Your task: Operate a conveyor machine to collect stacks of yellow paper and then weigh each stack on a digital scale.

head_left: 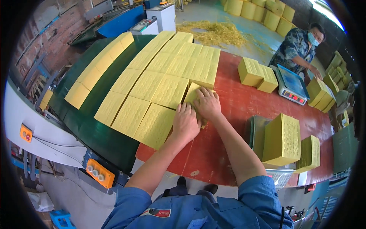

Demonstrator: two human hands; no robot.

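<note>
Both hands are on one stack of yellow embossed paper (191, 90) at the right side of a block of similar stacks. My left hand (186, 123) grips the stack's near left edge, fingers bent and pressed together. Just beyond it, my right hand (207, 103) lies over the stack's right side, its fingers curled onto the top. The hands hide much of the stack, and my thumbs are close together. To its left, the neighbouring yellow stacks (167, 90) lie side by side, reaching from the red table (207, 158) onto the green conveyor belt (110, 128).
A separate row of yellow stacks (89, 78) lies on the belt. At right, a tall yellow stack (281, 139) stands on a scale. Across the table, a masked person (293, 49) handles stacks beside another scale (291, 86). An orange button box (100, 173) is at the belt's near edge.
</note>
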